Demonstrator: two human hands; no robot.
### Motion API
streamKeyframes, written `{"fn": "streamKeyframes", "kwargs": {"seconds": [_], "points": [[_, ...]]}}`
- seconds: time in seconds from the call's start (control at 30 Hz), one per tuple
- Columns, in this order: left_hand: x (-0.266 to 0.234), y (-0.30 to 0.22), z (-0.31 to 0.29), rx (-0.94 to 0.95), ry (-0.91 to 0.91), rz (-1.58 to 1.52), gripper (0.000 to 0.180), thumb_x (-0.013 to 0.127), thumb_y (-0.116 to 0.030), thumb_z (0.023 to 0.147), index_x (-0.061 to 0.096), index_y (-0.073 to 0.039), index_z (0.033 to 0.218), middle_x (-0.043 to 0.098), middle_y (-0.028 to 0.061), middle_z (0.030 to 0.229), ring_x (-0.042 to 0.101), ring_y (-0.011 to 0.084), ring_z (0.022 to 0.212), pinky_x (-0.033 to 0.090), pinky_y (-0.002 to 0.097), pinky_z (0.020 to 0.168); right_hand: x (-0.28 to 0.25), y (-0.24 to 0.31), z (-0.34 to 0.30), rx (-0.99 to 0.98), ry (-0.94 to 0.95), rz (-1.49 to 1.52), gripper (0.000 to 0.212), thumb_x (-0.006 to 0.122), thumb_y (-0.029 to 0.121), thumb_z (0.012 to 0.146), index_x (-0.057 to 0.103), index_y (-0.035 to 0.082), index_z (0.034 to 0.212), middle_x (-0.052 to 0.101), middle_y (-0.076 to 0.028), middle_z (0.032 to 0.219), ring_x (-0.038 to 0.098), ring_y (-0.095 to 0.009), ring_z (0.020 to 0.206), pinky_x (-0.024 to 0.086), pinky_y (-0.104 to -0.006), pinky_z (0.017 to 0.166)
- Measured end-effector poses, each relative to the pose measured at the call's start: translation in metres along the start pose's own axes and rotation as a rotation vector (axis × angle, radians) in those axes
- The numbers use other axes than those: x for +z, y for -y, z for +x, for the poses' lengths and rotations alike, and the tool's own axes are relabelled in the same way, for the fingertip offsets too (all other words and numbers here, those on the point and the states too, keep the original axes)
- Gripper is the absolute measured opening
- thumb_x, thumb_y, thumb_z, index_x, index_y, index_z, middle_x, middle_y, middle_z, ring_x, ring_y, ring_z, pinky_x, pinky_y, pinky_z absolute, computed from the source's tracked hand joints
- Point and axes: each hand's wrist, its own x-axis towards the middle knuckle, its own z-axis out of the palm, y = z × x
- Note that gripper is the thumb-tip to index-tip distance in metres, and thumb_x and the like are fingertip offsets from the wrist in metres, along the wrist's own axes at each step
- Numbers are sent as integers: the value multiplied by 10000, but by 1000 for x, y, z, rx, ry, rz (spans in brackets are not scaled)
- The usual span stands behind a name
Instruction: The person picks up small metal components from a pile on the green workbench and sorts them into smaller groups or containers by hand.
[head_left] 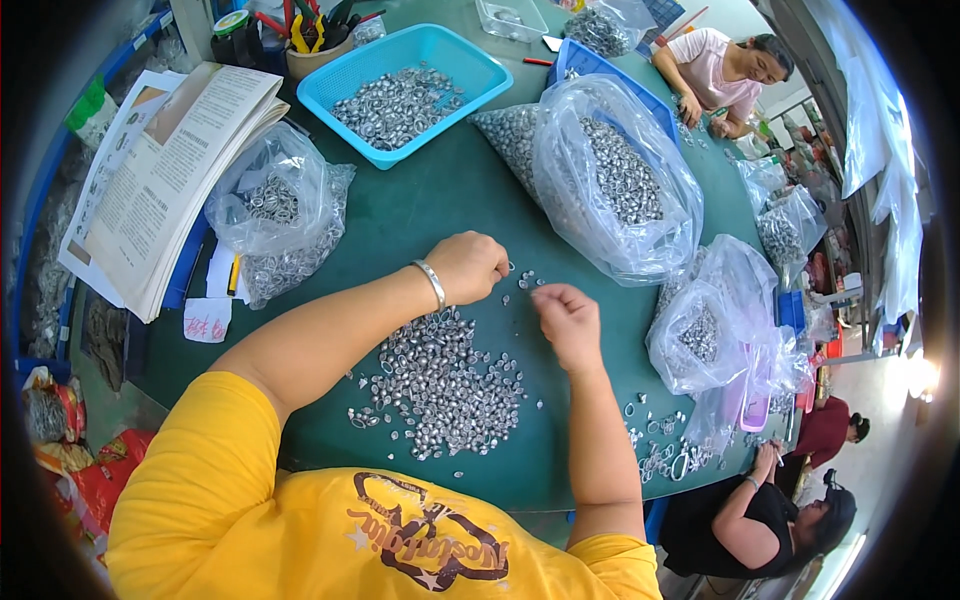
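Note:
Over the green table, my left hand (470,268) is closed in a pinch, with a small silver ring (511,266) showing at its fingertips. My right hand (570,322) is a short way off to the right, thumb and fingers pressed together; whatever they hold is hidden. Between the two hands lie several loose silver metal pieces (524,284). A broad pile of small shiny silver pieces (450,390), some ring-shaped, spreads on the table between my forearms, nearer to me.
A blue plastic basket (330,88) of metal pieces stands at the back. Clear bags of pieces sit left (325,190) and right (560,215), near a stack of papers (170,170). Loose rings (660,455) lie at right. Co-workers (715,70) sit around the table.

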Motion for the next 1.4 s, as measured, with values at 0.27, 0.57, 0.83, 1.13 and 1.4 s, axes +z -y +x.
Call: {"fn": "streamKeyframes", "kwargs": {"seconds": [0.27, 0.57, 0.83, 1.13, 1.4], "points": [[-4, 9, -2, 26, -90, -22, 131, 648, -156, 763, 689, -63, 845, 645, 116, 861, 615, 282, 843, 486, 373, 756, -1, 0, 25, -401, -78, -371, 149, 562, 102, 836, 644, -22, 853, 556, -50, 639, 505, -127, 476, 410, -258, 445], [0, 6, -14, 77, -93, 95, 196, 678, -205, 746, 680, -96, 909, 634, 92, 864, 607, 285, 832, 489, 386, 736, -23, 7, 28, 102, 24, 573, 107, 539, 40, 794, 626, -7, 835, 470, -28, 558, 345, -82, 397, 232, -223, 357], [0, -2, -5, -232, -56, -947, 93, 615, -122, 790, 598, -31, 786, 539, 12, 695, 505, 107, 574, 379, 241, 449, -20, -15, 25, -211, -62, -33, 96, 618, 81, 795, 623, -5, 837, 528, -57, 582, 468, -135, 454, 366, -248, 429], [11, -11, -9, 198, -82, 47, 124, 675, -165, 735, 680, -73, 819, 630, 96, 790, 626, 240, 752, 494, 357, 668, 3, 1, 33, -414, -13, -436, 124, 632, 103, 798, 676, 18, 876, 671, -136, 788, 645, -233, 704, 493, -297, 654], [12, -19, -23, -143, -61, -716, 98, 606, -113, 793, 609, -14, 792, 569, 47, 716, 565, 167, 623, 462, 284, 531, -18, 13, 5, 137, 117, 699, 64, 544, 63, 827, 562, 3, 814, 459, -26, 560, 335, -75, 400, 224, -207, 351]]}}
